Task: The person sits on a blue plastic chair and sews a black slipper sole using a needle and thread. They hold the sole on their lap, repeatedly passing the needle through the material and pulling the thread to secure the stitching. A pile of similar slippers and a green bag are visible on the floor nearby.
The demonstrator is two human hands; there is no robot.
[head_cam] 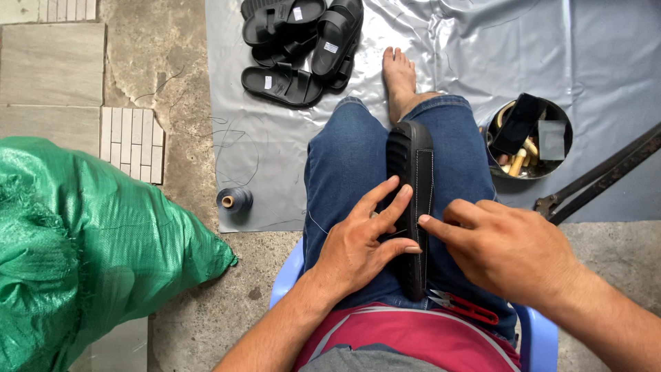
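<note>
A black sandal sole [409, 162] stands on its edge between my thighs, running from my lap towards my knees. My left hand [361, 241] presses its fingers against the sole's left side and grips it near the middle. My right hand [499, 251] points its index finger at the sole's stitched edge, touching it right next to my left fingertips. A small red-handled thread snip [468, 308] lies on my lap just under my right hand.
A pile of black sandals [299, 45] lies on a grey plastic sheet [592, 48] ahead. A round metal tin [530, 138] of tools sits right of my knee. A dark thread spool [235, 200] and a big green woven sack [82, 241] are on my left.
</note>
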